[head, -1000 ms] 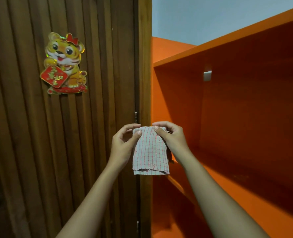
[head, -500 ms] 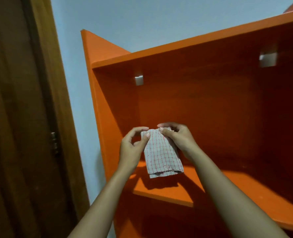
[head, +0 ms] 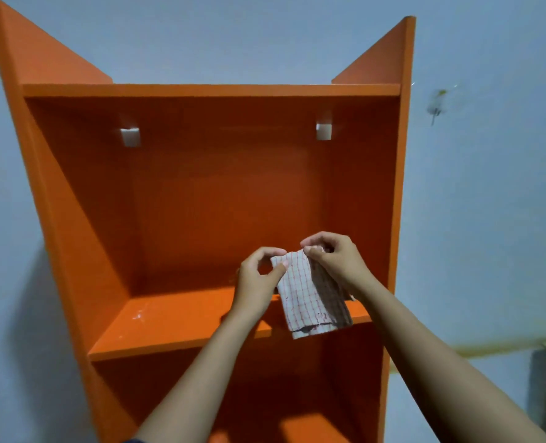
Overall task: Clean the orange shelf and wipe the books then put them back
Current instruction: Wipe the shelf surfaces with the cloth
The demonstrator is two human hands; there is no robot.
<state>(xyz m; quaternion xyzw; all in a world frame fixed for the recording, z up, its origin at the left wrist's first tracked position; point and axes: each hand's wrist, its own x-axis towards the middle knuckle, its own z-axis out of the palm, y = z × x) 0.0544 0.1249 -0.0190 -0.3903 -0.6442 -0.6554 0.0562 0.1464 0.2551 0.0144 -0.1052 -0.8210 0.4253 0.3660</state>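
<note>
The orange shelf [head: 175, 321] stands against a pale blue wall and fills the middle of the view. No books show in its upper compartment. A folded white cloth with a red check [head: 310, 298] hangs in front of the middle board. My left hand [head: 258, 279] pinches its upper left corner between thumb and forefinger. My right hand [head: 335, 260] pinches the upper right corner. Both hands are held in front of the compartment, right of centre.
Two white brackets [head: 130, 136] [head: 323, 131] sit high on the shelf's back panel. A small hook [head: 435, 107] is stuck on the wall to the right. A lower compartment [head: 297, 394] lies in shadow. Pale specks mark the middle board's left part.
The view has swung right, from the wooden door with a tiger sticker to the full front of the orange shelf. Both hands keep pinching the cloth's top corners.
</note>
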